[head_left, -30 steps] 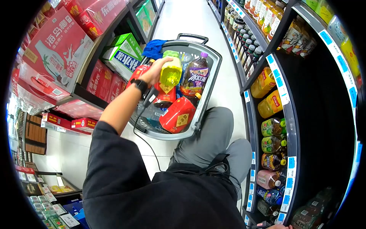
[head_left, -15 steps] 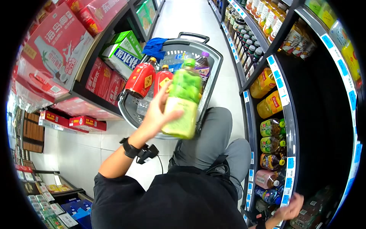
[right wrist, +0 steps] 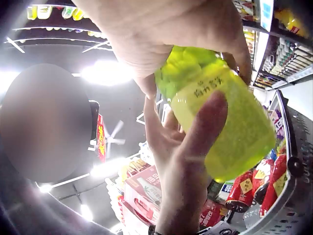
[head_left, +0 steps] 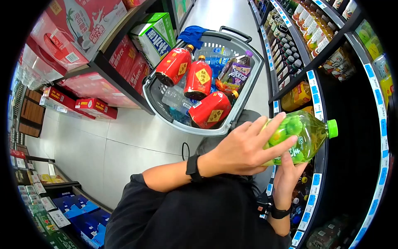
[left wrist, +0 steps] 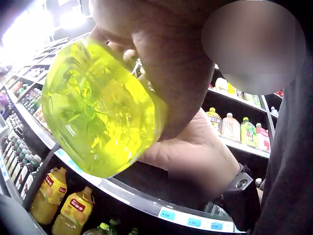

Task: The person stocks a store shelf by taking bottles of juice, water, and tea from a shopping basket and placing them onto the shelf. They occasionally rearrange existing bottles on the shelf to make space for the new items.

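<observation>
Bottle of yellow-green drink [head_left: 309, 137] with a green cap, held off the shelf in both hands, on its side, cap toward the right-hand shelving [head_left: 318, 103] and base toward the left wrist camera. Left hand [head_left: 244, 149]: partly closed across the base end, fingers spread over the label, thumb pressed against the bottle in the right wrist view. Right hand [head_left: 288, 178]: partly closed, curved round the cap-end half from below; exact placement of some fingers hidden by the bottle.

Beyond the left forearm, grey basket [head_left: 260, 66] with slotted walls and a blue cloth [head_left: 192, 35] over its far left rim. Inside: three red bottles [head_left: 199, 79] with yellow labels, tilted at different angles; to their right, a purple-capped bottle [head_left: 236, 74]; beside these, clear bottles with blue labels [head_left: 217, 62]. Left of the basket, a green-and-white carton [head_left: 155, 37] on shelving, near stacked red cartons [head_left: 124, 56]. In the left wrist view, bottles of orange drink [left wrist: 73, 213] low on a shelf.
</observation>
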A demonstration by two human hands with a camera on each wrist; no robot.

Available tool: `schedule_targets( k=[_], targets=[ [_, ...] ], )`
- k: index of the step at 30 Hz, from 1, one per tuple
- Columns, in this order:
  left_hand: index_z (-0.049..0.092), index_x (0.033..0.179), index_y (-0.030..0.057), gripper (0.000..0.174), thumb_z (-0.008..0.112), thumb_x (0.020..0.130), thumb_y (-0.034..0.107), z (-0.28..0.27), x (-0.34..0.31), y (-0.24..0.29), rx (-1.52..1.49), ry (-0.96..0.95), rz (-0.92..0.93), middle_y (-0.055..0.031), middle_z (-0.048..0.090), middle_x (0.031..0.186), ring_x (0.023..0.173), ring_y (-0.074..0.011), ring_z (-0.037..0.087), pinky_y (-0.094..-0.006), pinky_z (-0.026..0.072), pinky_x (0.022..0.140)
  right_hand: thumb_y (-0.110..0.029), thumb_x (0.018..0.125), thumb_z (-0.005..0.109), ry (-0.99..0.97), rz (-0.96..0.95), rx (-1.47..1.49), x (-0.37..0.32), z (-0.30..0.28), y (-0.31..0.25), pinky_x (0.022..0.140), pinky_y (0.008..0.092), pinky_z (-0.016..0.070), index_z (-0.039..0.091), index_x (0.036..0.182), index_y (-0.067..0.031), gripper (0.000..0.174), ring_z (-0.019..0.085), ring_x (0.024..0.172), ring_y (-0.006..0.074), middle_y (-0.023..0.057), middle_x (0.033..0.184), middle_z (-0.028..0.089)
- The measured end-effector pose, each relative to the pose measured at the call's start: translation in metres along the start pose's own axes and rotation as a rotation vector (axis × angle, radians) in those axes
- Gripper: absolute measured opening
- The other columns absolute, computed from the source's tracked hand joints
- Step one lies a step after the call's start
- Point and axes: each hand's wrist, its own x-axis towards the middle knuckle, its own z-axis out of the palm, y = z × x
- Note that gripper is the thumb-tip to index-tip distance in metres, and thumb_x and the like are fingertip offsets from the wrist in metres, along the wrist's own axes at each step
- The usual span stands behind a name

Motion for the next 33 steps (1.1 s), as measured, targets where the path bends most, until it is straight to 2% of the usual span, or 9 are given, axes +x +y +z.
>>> schedule_targets(
  k=[3, 5, 8, 10, 14, 22, 24, 28, 33],
  targets=[
    [0.052, 0.133, 0.0090, 0.076, 0.078, 0.064, 0.026, 0.005, 0.002, 0.006, -0.014, -0.024, 0.009, -0.0305, 0.046, 0.135, 0.112, -0.0414, 0.056, -0.0422, 0.0496, 0.088, 0.003, 0.078, 0.070, 0.196, -0.064, 0.142, 0.005, 0.016, -0.014, 0.099, 0.0345, 0.0445, 0.043, 0.134, -0.0002, 0.063, 0.056, 0.113, 0.0202, 0.0120, 0.126, 0.055],
    [0.049, 0.135, 0.0056, 0.078, 0.079, 0.065, 0.025, 0.009, 0.008, 0.010, -0.160, -0.068, -0.027, -0.0295, 0.042, 0.139, 0.119, -0.0429, 0.051, -0.0431, 0.0456, 0.095, 0.003, 0.077, 0.071, 0.220, -0.031, 0.140, 0.008, 0.008, -0.014, 0.098, 0.0341, 0.0456, 0.045, 0.132, -0.0003, 0.061, 0.058, 0.110, 0.0193, 0.0110, 0.123, 0.057],
    [0.052, 0.131, 0.0006, 0.060, 0.075, 0.077, 0.013, -0.005, 0.021, 0.018, -0.585, -0.209, -0.148, -0.0263, 0.041, 0.142, 0.126, -0.0385, 0.048, -0.0429, 0.0385, 0.105, 0.003, 0.076, 0.074, 0.290, -0.016, 0.100, 0.014, -0.022, -0.028, 0.091, 0.0325, 0.0495, 0.050, 0.125, -0.0009, 0.054, 0.062, 0.102, 0.0173, 0.0088, 0.116, 0.061],
    [0.061, 0.113, 0.0027, 0.035, 0.067, 0.082, 0.017, -0.015, 0.032, 0.024, -1.128, -0.281, -0.146, -0.0268, 0.048, 0.132, 0.123, -0.0389, 0.049, -0.0491, 0.0369, 0.104, 0.000, 0.077, 0.075, 0.351, -0.003, 0.095, 0.023, -0.048, -0.036, 0.089, 0.0316, 0.0508, 0.052, 0.122, -0.0010, 0.051, 0.063, 0.101, 0.0181, 0.0095, 0.114, 0.062],
    [0.058, 0.107, 0.0037, 0.027, 0.063, 0.085, 0.018, -0.026, 0.045, 0.060, -1.666, -0.331, -0.083, -0.0235, 0.047, 0.124, 0.118, -0.0355, 0.050, -0.0485, 0.0384, 0.098, -0.007, 0.079, 0.077, 0.496, -0.011, 0.017, 0.028, -0.096, -0.060, 0.086, 0.0326, 0.0533, 0.054, 0.118, -0.0004, 0.045, 0.065, 0.098, 0.0206, 0.0119, 0.110, 0.065],
    [0.052, 0.095, 0.0056, 0.015, 0.056, 0.090, 0.019, -0.045, 0.055, 0.088, -1.685, -0.262, -0.175, -0.0168, 0.044, 0.110, 0.109, -0.0285, 0.051, -0.0473, 0.0413, 0.084, -0.010, 0.078, 0.078, 0.796, -0.134, -0.152, 0.024, -0.204, -0.108, 0.083, 0.0324, 0.0538, 0.055, 0.117, 0.0010, 0.046, 0.066, 0.097, 0.0210, 0.0113, 0.109, 0.065],
    [0.051, 0.092, 0.0061, 0.014, 0.054, 0.091, 0.020, -0.047, 0.057, 0.088, -1.676, -0.251, -0.198, -0.0152, 0.043, 0.106, 0.106, -0.0268, 0.051, -0.0471, 0.0421, 0.081, -0.010, 0.077, 0.079, 0.816, -0.155, -0.018, 0.028, -0.248, -0.113, 0.084, 0.0327, 0.0536, 0.055, 0.117, 0.0006, 0.047, 0.066, 0.096, 0.0215, 0.0117, 0.108, 0.065],
    [0.048, 0.086, 0.0071, 0.016, 0.050, 0.094, 0.020, -0.051, 0.060, 0.087, -1.662, -0.227, -0.233, -0.0118, 0.042, 0.098, 0.102, -0.0233, 0.052, -0.0465, 0.0436, 0.074, -0.013, 0.081, 0.077, 1.016, -0.137, -0.141, 0.032, -0.268, -0.125, 0.086, 0.0338, 0.0529, 0.055, 0.123, 0.0023, 0.050, 0.064, 0.101, 0.0217, 0.0110, 0.112, 0.064],
    [0.044, 0.079, 0.0083, 0.023, 0.045, 0.097, 0.021, -0.054, 0.062, 0.087, -1.657, -0.216, -0.283, -0.0077, 0.040, 0.089, 0.096, -0.0190, 0.053, -0.0458, 0.0454, 0.065, -0.001, 0.069, 0.083, 1.127, -0.285, -0.279, 0.032, -0.313, -0.121, 0.078, 0.0365, 0.0562, 0.059, 0.115, 0.0028, 0.052, 0.067, 0.092, 0.0239, 0.0126, 0.108, 0.066]
  ],
)
